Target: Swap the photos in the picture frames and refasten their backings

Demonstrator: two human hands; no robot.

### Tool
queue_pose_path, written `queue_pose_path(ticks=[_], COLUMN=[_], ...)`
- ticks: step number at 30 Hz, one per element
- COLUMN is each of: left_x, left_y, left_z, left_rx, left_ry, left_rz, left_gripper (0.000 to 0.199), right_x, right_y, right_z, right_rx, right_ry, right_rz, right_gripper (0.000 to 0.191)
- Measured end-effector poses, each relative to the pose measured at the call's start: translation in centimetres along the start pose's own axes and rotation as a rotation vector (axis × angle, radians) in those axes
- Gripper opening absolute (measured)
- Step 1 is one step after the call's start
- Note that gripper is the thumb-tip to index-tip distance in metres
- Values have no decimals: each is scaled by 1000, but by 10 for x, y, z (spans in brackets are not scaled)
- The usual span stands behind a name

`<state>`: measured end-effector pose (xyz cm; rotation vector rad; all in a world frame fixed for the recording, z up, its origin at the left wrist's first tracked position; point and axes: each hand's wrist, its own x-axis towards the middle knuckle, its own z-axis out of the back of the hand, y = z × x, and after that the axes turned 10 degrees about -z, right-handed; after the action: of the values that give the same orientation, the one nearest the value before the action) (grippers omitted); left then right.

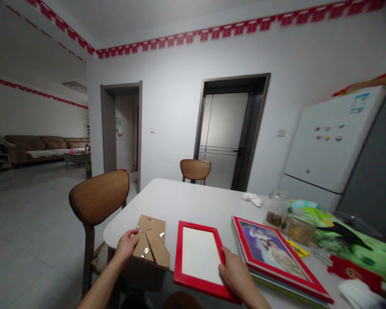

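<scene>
My left hand is at the left edge of a brown picture-frame backing board, its fingers closed on that edge near a metal clip. The board lies on the table with its stand and several small metal clips facing up. My right hand is closed around the right side of a red picture frame. A plain white panel fills the frame's middle. The frame's near end reaches past the table's front edge. To the right, a larger red-framed photo lies on top of a stack.
The white table has wooden chairs at its left and far sides. Crumpled tissue, a glass jar, a round container and green packaging crowd its right side. A white refrigerator stands behind.
</scene>
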<state>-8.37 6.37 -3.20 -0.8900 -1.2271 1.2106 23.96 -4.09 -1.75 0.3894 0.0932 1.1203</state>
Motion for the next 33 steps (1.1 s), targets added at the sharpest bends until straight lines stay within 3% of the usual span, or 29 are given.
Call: queue_pose_path(ticks=[3, 6, 9, 12, 15, 19, 24, 27, 30, 33], left_x=[8, 4, -23, -66, -105, -120, -107, -100, -89, -74], left_y=[-3, -18, -43, -71, -95, -109, -110, -114, -115, -100], left_z=[5, -1, -29, -76, -116, -134, -128, -121, -104, -77], left_rx=[145, 256, 304, 275, 212, 189, 283, 385, 367, 261], left_ry=[-6, -9, 39, 199, 476, 519, 451, 429, 252, 43], left_rz=[-66, -161, -272, -416, -603, -700, -777, -852, -802, -626], left_gripper=[24, 27, 34, 46, 66, 65, 50, 51, 49, 39], right_x=[2, -5, -16, -24, -27, -28, -30, -28, -20, -11], right_y=[4, 10, 21, 33, 40, 40, 43, 45, 36, 14], right_z=[6, 16, 28, 40, 48, 53, 55, 53, 45, 28], right_rx=[258, 809, 1296, 1491, 1491, 1417, 1417, 1374, 1230, 912], right_ry=[56, 236, 411, 428, 383, 394, 425, 424, 365, 261], right_rz=[-122, -325, -433, -397, -318, -271, -238, -218, -185, -149], right_gripper=[52, 64, 76, 84, 86, 84, 87, 86, 81, 68])
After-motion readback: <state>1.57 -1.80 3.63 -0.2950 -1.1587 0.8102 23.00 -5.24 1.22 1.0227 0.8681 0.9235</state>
